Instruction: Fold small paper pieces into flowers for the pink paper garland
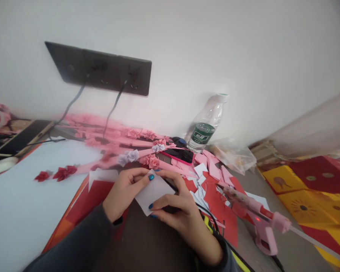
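A: Grip?
B: Left hand (124,192) pinches the white paper (147,194) at its top corner; right hand (183,206) holds it near the bottom corner, grip narrow
A: Paper's position?
B: Between both hands, above brown tabletop (147,245), nearer than pink strips (144,152) bearing paper flowers (153,161); pink glue gun (252,206) to the right
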The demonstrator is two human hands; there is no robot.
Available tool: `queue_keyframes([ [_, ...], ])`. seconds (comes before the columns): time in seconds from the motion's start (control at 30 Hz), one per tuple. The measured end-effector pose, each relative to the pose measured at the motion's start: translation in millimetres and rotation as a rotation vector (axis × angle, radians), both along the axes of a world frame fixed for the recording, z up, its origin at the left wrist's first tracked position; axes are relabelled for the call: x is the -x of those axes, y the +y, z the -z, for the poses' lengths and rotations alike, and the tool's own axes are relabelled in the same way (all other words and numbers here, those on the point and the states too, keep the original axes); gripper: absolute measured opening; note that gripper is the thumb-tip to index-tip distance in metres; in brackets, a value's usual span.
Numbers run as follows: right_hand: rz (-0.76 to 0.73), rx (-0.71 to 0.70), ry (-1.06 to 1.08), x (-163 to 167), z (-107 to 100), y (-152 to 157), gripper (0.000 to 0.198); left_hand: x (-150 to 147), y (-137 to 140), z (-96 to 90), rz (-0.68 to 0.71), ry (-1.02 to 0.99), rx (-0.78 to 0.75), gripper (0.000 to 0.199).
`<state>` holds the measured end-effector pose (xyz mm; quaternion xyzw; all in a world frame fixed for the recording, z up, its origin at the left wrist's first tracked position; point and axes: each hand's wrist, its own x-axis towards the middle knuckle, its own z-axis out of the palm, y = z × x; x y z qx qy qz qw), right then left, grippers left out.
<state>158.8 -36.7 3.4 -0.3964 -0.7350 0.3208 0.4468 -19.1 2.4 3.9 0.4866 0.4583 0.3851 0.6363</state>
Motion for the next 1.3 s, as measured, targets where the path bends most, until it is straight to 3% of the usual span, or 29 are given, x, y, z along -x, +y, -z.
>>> queue_keyframes([
  [0.13,0.048,0.005,0.02,0.3,1.6,2.5,0.012,-1.9,-2.6,-2.1,0.003,0.062,-0.114,0.023],
  [0.33,0.187,0.022,0.136,-0.8,6.8,7.2,0.021,-9.4,-8.4,-7.9,0.142,0.119,-0.205,0.02],
  [0.77,0.334,0.001,0.187,1.1,3.1,7.2,0.025,-13.9,-15.0,-11.7,0.128,-0.001,-0.114,0.024],
  [1.3,0.341,0.041,0.178,1.0,2.4,4.6,0.023,-15.8,-18.6,-15.3,0.153,0.033,-0.133,0.027],
])
